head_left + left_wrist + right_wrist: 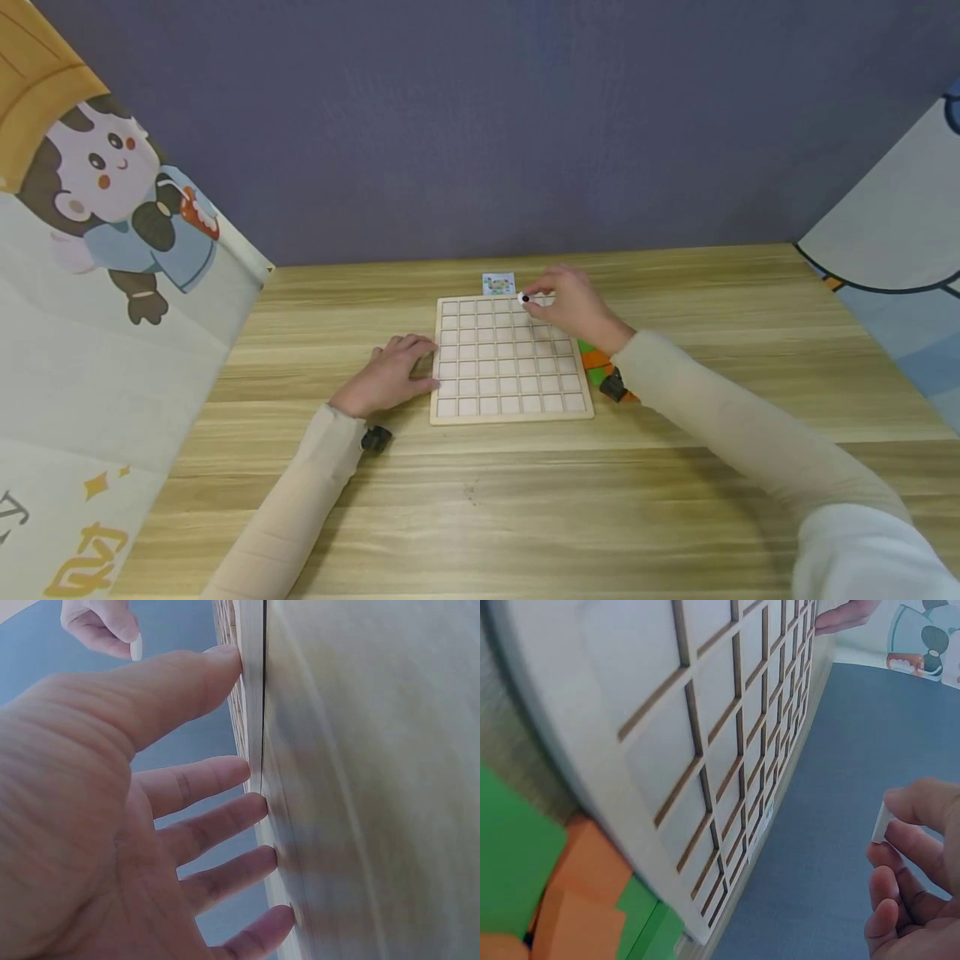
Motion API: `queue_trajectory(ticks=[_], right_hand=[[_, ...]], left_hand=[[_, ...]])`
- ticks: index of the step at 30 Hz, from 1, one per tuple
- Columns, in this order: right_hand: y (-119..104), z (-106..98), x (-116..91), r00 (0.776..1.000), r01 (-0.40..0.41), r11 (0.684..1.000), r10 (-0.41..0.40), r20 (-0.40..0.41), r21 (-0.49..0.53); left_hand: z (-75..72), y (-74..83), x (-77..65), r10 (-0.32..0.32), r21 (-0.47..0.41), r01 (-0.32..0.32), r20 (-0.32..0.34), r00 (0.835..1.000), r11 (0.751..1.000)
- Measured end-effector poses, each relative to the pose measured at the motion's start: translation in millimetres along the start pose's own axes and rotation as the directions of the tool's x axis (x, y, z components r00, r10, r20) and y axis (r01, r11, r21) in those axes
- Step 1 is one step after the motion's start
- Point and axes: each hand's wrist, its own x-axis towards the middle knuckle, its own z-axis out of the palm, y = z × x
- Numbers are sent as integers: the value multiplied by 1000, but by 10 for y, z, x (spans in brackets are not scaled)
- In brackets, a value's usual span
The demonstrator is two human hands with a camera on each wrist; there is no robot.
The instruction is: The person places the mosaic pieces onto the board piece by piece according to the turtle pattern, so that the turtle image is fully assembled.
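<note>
A square wooden grid board point(512, 367) with rows of recessed cells lies flat on the table. My left hand point(395, 372) rests at the board's left edge, its thumb and fingers spread along the frame. Over the far right part of the board, my right hand point(572, 304) pinches a small white tile point(522, 297) with a black mark on its face. In the right wrist view the tile point(883, 822) is seen edge-on between thumb and fingertips, above the board.
Green and orange blocks point(596, 360) lie against the board's right side, partly hidden by the right forearm. A small printed card point(498, 283) lies at the board's far edge. Behind the wooden table point(420, 500) stands a dark wall panel point(480, 125).
</note>
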Motion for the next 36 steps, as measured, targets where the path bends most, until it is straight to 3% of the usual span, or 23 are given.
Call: queue_trajectory(ticks=[16,36], right_hand=[[-201,275,223,993,76,997,-78,92,25],[-304,598,441,985,68,997,-74,154,46]], left_hand=[[0,2,4,-1,-5,1,4,1000,1000],[11,-3,24,-3,-3,3,-8,1000,1000]])
